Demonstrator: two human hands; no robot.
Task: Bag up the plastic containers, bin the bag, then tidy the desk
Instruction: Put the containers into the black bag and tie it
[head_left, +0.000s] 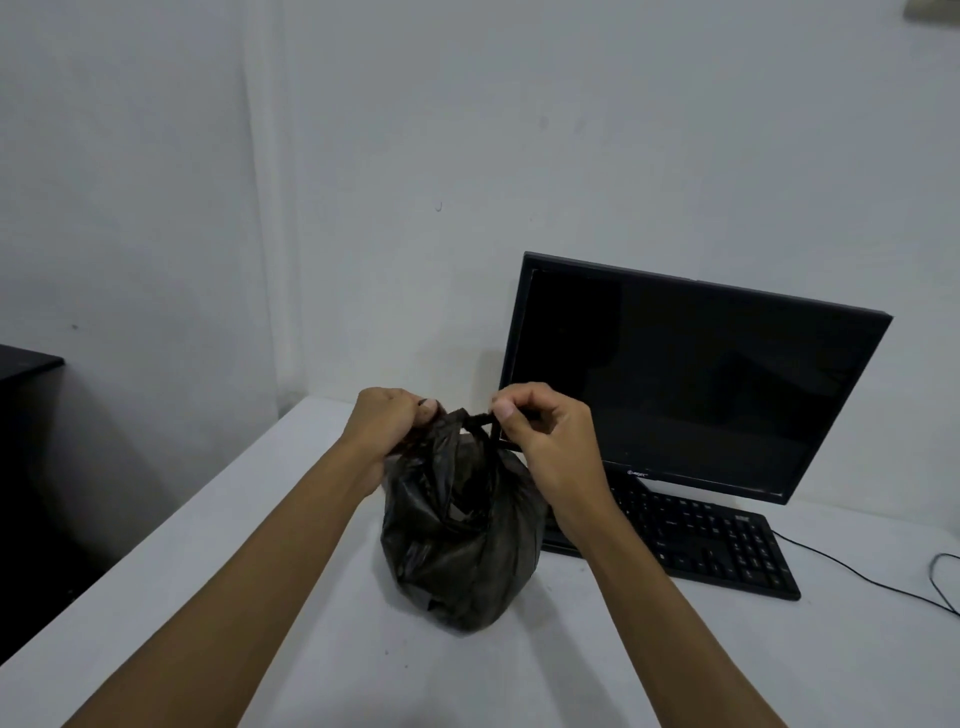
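Left hand (392, 423) and right hand (540, 431) pinch the bag (462, 535) handles (480, 423) at twelve o'clock, seemingly to knot it shut.

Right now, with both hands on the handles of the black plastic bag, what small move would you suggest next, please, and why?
Probably pull the two handles apart to tighten the knot: the left hand and right hand each pinch a handle, crossed above the full black plastic bag, whose mouth looks partly open.

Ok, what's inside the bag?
Can't tell: the black bag is opaque and bulging, with both hands gripping its handles. Its contents are covered.
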